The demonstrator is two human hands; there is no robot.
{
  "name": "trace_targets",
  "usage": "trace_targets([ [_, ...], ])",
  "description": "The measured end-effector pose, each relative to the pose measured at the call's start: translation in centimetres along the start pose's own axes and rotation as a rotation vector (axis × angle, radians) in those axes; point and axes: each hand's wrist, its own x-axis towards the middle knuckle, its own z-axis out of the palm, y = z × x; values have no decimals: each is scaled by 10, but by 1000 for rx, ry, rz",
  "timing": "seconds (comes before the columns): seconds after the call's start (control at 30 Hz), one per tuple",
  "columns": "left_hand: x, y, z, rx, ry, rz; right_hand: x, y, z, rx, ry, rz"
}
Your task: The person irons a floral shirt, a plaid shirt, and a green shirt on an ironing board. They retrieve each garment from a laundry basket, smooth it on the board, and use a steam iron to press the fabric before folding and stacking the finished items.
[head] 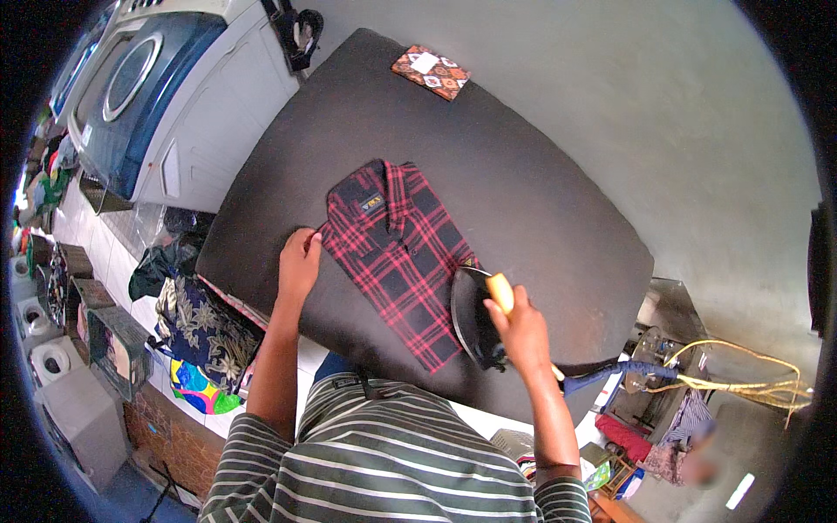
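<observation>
A red-and-black plaid shirt [399, 281], folded long and narrow with its collar at the far end, lies on a dark padded ironing table [543, 196]. My left hand [301, 265] is at its left shoulder edge, with thumb and fingers pinching the fabric there. In my right hand [523, 333] is the pale handle of a black clothes iron [472, 314]. The iron rests along the shirt's right edge, near the lower half, and covers part of it. From behind my right wrist, a blue-wrapped cord [614, 374] runs off to the right.
A patterned flat packet [431, 70] lies at the table's far edge, by the wall. On the left stands a washing machine [189, 98], with plastic bags and crates [118, 346] below it. Yellow wires [739, 386] loop at right. Another person [700, 457], blurred, is at lower right.
</observation>
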Motion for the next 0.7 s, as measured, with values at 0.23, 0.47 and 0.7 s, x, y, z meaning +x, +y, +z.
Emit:
trace_targets([
  [0.23, 8, 4, 16, -36, 147, -5, 0, -116, 93, -81, -68, -391],
  [0.47, -7, 22, 24, 213, 291, 131, -20, -104, 66, 38, -348, -540],
  [0.7, -42, 46, 53, 371, 29, 385, 2, -12, 20, 64, -57, -40],
])
